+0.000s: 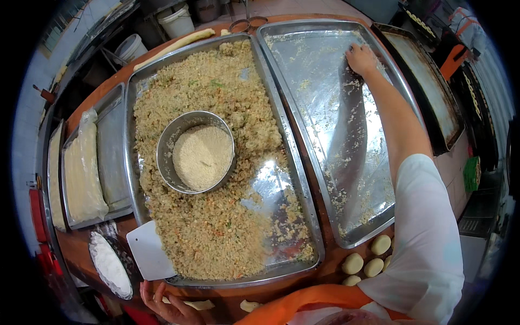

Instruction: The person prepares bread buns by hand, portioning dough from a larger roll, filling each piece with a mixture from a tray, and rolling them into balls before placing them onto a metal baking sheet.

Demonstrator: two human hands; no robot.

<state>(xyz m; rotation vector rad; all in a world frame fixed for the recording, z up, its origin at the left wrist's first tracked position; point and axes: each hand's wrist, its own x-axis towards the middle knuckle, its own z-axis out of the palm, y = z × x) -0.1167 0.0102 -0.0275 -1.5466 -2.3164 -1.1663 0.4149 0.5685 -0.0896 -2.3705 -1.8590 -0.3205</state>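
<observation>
Nearest, at the lower edge: one bare left hand [170,311], palm low, fingers apart and loosely bent, pointing away, just beside one flat white rectangular scraper [150,252]. Close by along the table [227,297], two pale dough scraps [249,306]; to the left, one dark-rimmed bowl of white powder [110,264]. To the right, five round pale dough pieces [352,263] in view, one partly hidden by a white short sleeve [428,216].

Farther in, one large rectangular steel tray [318,246], spread with crumbly beige filling [216,238] flecked green and orange; on the filling, one round steel bowl [160,157] of fine pale crumbs [203,154]. Left of that, one smaller metal tray [115,141] with one plastic-covered pale slab [84,168].

On the right, one second large silver tray [303,108], thinly strewn with crumbs. Reaching over its right side, nearly straight, one right arm; at the far end, the right hand [362,59], back upward, fingers curled down at the metal. Cannot tell whether closed on any crumbs.

Farthest: one long pale dough strip [176,47], two metal rings [239,26], two white buckets [177,23].
</observation>
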